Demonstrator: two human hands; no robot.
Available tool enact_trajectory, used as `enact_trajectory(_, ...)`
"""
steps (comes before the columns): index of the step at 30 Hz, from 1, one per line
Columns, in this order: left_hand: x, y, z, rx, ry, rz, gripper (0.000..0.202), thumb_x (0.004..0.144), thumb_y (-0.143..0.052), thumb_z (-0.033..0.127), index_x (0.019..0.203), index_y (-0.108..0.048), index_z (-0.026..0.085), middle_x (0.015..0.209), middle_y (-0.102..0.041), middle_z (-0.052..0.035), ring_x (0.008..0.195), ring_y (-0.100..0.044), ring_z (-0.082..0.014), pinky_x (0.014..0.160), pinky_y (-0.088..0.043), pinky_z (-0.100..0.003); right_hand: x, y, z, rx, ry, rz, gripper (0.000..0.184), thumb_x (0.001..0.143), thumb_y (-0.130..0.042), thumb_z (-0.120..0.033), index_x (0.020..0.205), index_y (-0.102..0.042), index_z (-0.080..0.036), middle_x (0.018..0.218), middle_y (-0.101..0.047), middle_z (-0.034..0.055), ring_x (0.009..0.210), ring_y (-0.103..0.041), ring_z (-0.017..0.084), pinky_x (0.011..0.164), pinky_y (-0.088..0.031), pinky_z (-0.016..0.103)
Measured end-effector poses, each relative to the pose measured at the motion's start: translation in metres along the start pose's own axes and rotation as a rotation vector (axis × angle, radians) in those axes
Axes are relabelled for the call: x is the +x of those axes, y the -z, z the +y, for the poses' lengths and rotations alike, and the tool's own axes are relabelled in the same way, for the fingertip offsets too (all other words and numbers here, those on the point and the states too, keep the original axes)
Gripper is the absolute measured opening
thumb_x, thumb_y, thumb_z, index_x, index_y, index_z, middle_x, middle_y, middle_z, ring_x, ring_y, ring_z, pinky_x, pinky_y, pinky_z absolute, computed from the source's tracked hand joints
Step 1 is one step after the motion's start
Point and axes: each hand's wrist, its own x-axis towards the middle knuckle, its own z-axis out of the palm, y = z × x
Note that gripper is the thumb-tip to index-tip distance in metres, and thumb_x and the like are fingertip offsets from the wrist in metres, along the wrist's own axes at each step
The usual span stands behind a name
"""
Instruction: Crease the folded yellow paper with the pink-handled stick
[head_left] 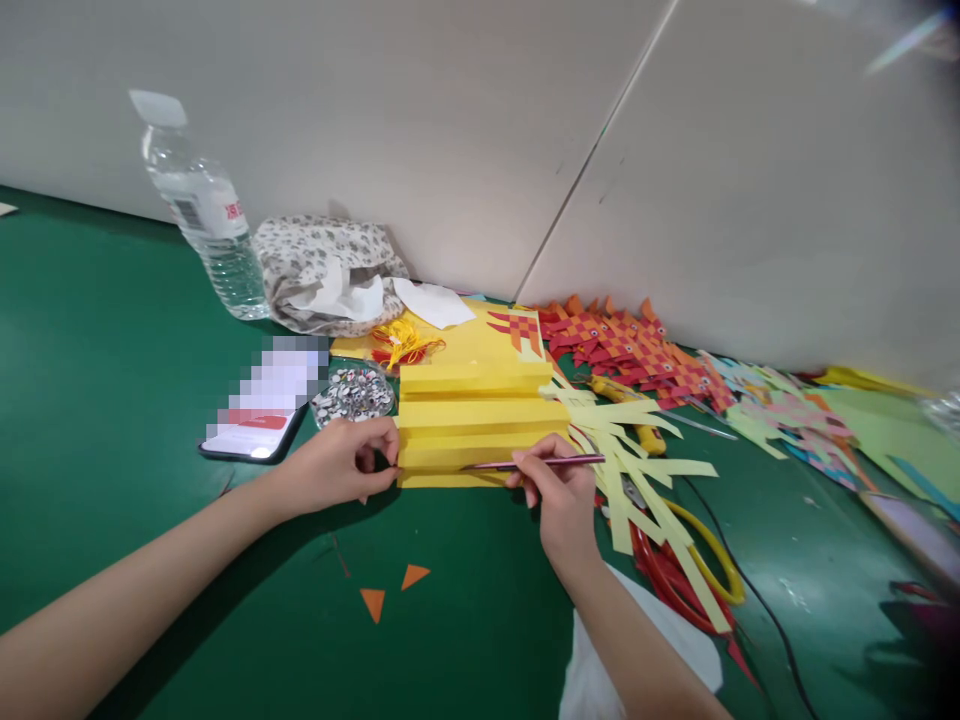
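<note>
- Right hand [562,490]: fingers pinched together on a thin dark-red pencil [536,463]. The pencil lies nearly level, its long axis running left to right, with the tip pointing left onto the paper.
- Landmark: the yellow accordion-folded paper sheet [480,420], lying on the green table [112,400]. Its pleats run left to right, parallel to the pencil.
- The pencil tip rests on the nearest pleat, close to the sheet's front edge. The right hand sits at the front right corner of the sheet.
- Left hand [341,465]: fingers closed on the front left edge of the sheet, pinning it flat. Both hands touch the sheet; neither is nearer.
- Right of the sheet: loose pale-yellow paper strips [637,440], and beyond them, scissors with red and yellow handles [694,570].
- Behind the sheet, to the right: woven orange-and-red paper fish [622,345].
- Left of the sheet: a clear dish of googly eyes [352,393], then a phone [259,415].
- Front of the sheet: two small orange paper triangles [394,590].
</note>
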Motion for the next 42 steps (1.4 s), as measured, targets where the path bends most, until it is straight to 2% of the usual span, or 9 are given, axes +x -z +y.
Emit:
enact_trajectory(4,0.0,-0.001,-0.001,-0.011,0.001,-0.004,0.012,0.076,-0.058,0.018,0.077,-0.047,0.02,0.048,-0.053,0.0116,0.04,-0.058,-0.0065,0.042,-0.039,-0.013,-0.006,-0.009,0.0,-0.019,0.026,-0.123,0.024,0.075,-0.07,-0.034,0.065,-0.054,-0.02,0.053,-0.067,-0.0002,0.035,-0.04,0.006,0.037,-0.028,0.02)
enact_trajectory(8,0.0,-0.001,0.0,-0.017,0.002,-0.006,0.011,0.075,-0.058,0.017,0.076,-0.047,0.02,0.049,-0.055,0.011,0.04,-0.059,-0.0068,0.041,-0.039,-0.013,-0.013,-0.023,-0.002,-0.107,-0.014,-0.286,0.024,0.079,-0.068,-0.039,0.071,-0.057,-0.02,0.065,-0.072,0.0031,0.04,-0.042,0.008,0.039,-0.031,0.022)
enact_trajectory(12,0.0,-0.001,0.001,-0.034,0.012,-0.013,0.011,0.075,-0.058,0.018,0.076,-0.047,0.02,0.051,-0.056,0.01,0.041,-0.059,-0.0076,0.041,-0.04,-0.013,-0.014,-0.028,-0.005,-0.162,-0.053,-0.332,0.025,0.081,-0.066,-0.042,0.072,-0.057,-0.021,0.069,-0.072,0.0037,0.043,-0.042,0.009,0.042,-0.033,0.023)
enact_trajectory(18,-0.001,-0.001,0.0,-0.03,0.019,-0.016,0.012,0.075,-0.058,0.018,0.076,-0.047,0.02,0.051,-0.057,0.0093,0.041,-0.06,-0.0081,0.041,-0.04,-0.013,-0.011,-0.023,-0.003,-0.15,-0.047,-0.303,0.025,0.079,-0.068,-0.041,0.069,-0.057,-0.021,0.066,-0.072,0.003,0.041,-0.044,0.009,0.04,-0.033,0.023)
enact_trajectory(26,0.0,-0.001,-0.001,-0.028,0.003,-0.011,0.012,0.077,-0.058,0.019,0.076,-0.047,0.02,0.053,-0.057,0.009,0.042,-0.06,-0.0071,0.042,-0.04,-0.014,0.001,-0.002,-0.001,-0.094,-0.011,-0.184,0.027,0.074,-0.074,-0.039,0.067,-0.056,-0.02,0.057,-0.069,0.0015,0.039,-0.048,0.01,0.039,-0.034,0.022)
enact_trajectory(31,-0.001,-0.001,0.0,-0.03,0.01,-0.01,0.012,0.076,-0.059,0.019,0.076,-0.047,0.02,0.054,-0.058,0.0087,0.041,-0.059,-0.0066,0.041,-0.04,-0.014,0.0,-0.002,-0.002,-0.11,0.055,-0.158,0.025,0.075,-0.073,-0.036,0.064,-0.055,-0.021,0.054,-0.066,0.0005,0.042,-0.052,0.012,0.041,-0.036,0.023)
enact_trajectory(37,0.0,0.0,0.001,-0.031,0.0,-0.005,0.012,0.076,-0.059,0.019,0.076,-0.047,0.02,0.052,-0.057,0.0095,0.041,-0.058,-0.0062,0.042,-0.039,-0.014,0.003,0.0,0.0,-0.052,-0.024,-0.112,0.027,0.072,-0.074,-0.036,0.062,-0.054,-0.02,0.051,-0.065,0.0004,0.037,-0.045,0.009,0.038,-0.032,0.022)
enact_trajectory(42,0.0,-0.001,0.0,-0.034,0.001,-0.002,0.012,0.076,-0.06,0.02,0.076,-0.047,0.02,0.051,-0.057,0.0097,0.041,-0.058,-0.0067,0.042,-0.039,-0.014,0.004,0.001,-0.001,-0.031,-0.018,-0.078,0.027,0.071,-0.074,-0.036,0.062,-0.054,-0.02,0.05,-0.065,0.0001,0.037,-0.044,0.009,0.038,-0.031,0.021)
